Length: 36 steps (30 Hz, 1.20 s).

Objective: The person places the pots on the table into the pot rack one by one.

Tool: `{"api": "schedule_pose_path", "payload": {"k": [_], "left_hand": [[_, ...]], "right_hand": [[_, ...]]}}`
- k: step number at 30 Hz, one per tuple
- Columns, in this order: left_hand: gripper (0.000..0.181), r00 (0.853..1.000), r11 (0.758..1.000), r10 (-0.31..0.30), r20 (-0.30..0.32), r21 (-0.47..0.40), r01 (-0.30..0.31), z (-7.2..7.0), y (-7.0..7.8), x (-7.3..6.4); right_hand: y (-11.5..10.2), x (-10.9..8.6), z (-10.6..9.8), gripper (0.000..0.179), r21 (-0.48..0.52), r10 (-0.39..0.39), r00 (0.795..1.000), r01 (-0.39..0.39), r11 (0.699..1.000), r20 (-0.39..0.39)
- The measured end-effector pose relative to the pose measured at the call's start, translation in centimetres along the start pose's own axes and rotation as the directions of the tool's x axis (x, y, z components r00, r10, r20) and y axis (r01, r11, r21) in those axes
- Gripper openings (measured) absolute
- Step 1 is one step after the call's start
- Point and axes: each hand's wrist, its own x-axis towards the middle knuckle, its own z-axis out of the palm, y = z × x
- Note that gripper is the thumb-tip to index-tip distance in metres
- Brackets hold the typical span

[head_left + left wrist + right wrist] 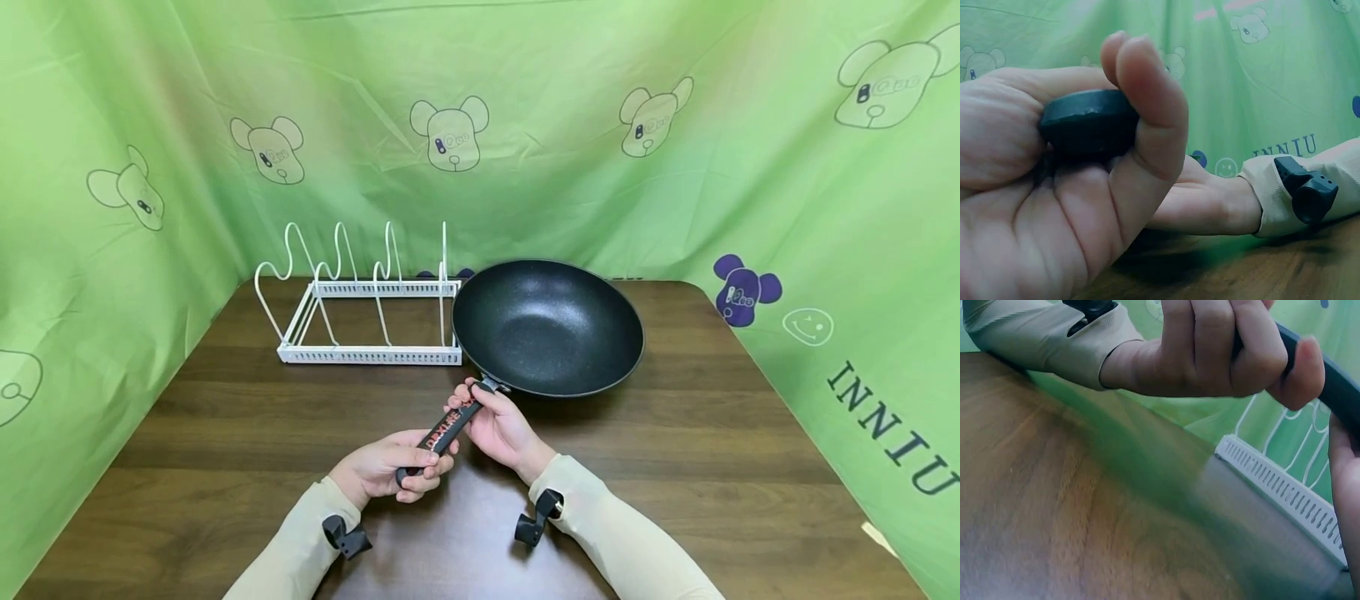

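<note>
A black wok (551,329) with a speckled inside faces me, its bowl just right of the white rack. Red lettering runs along its black handle (448,429), which slants down to the left. The left hand (390,467) grips the handle near its free end; in the left wrist view the fingers curl round the blunt handle end (1090,122). Higher up, close to the metal joint, the right hand (510,432) holds the same handle, thumb on top. Whether the wok touches the table is hard to tell.
A white pan rack (371,356) with several upright wire dividers stands at the back left of the brown wooden table (675,483). Its slotted rail (1279,481) shows in the right wrist view. Green cloth (555,183) with printed bear heads surrounds the table's back and sides.
</note>
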Motion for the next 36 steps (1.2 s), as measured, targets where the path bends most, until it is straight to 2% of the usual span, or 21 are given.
{"api": "schedule_pose_path", "payload": {"k": [10, 15, 25, 30, 34, 36], "left_hand": [[0.025, 0.997, 1.000, -0.021, 0.068, -0.007, 0.021, -0.2, 0.0, 0.5], [0.024, 0.994, 1.000, 0.011, 0.106, -0.004, -0.010, 0.0, -0.1, 0.9], [0.025, 0.986, 0.996, 0.074, 0.146, -0.065, -0.065, 0.6, 0.0, 2.2], [0.024, 0.975, 0.988, 0.103, 0.196, -0.135, -0.077, 1.2, 0.2, 2.6], [0.025, 0.959, 0.972, 0.129, 0.254, -0.223, -0.072, 2.0, 0.6, 3.0], [0.025, 0.950, 0.963, 0.141, 0.280, -0.262, -0.066, 2.5, 0.9, 3.2]], "right_hand": [[-0.3, -0.1, 0.1, 0.020, -0.019, -0.029, 0.999, 0.030, 0.999, 0.039], [-0.8, -0.1, 0.8, 0.019, -0.077, -0.051, 0.995, 0.057, 0.995, 0.081], [-1.5, 0.1, 1.7, 0.019, -0.105, -0.102, 0.987, 0.115, 0.988, 0.122], [-1.9, 0.0, 2.2, 0.018, -0.140, -0.122, 0.973, 0.151, 0.979, 0.195], [-2.3, 0.0, 2.8, 0.018, -0.167, -0.137, 0.953, 0.187, 0.968, 0.272], [-2.5, 0.0, 3.2, 0.016, -0.150, -0.143, 0.942, 0.196, 0.969, 0.305]]}}
